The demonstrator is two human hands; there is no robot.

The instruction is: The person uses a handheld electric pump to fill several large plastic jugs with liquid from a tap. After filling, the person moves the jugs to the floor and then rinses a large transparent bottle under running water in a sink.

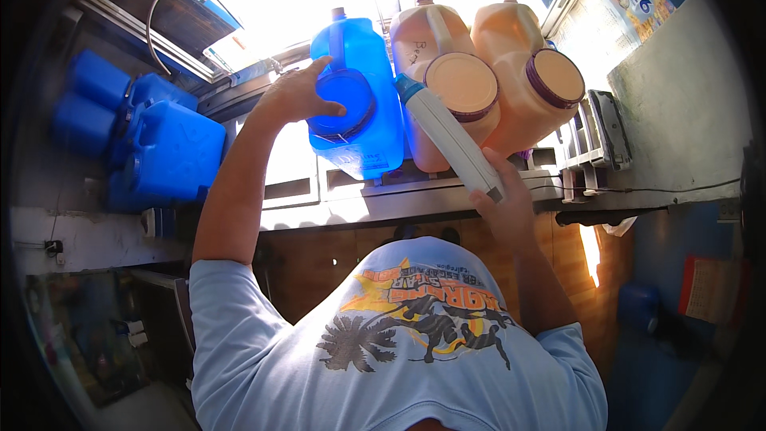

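Note:
A translucent blue water jug (375, 140) stands on the counter in front of me, its big round blue lid (347, 100) facing me. My left hand (299, 94) rests on the lid's left side, thumb and fingers spread apart, the fingertips near the jug's handle. In my right hand (507, 199) is a long white tube-like stick (451, 140) with a blue end; I hold it by its lower end. It slants up and left, in front of a clear jug (431, 36) with a wide pale lid (461, 84). I cannot make out what the stick is.
Another clear jug (507, 28) with a dark-rimmed lid (556, 78) stands at the right. Several blue containers (177, 148) are grouped at the left, near a curved metal spout (150, 20). A grey metal frame (598, 132) and a cable (654, 189) sit along the right wall.

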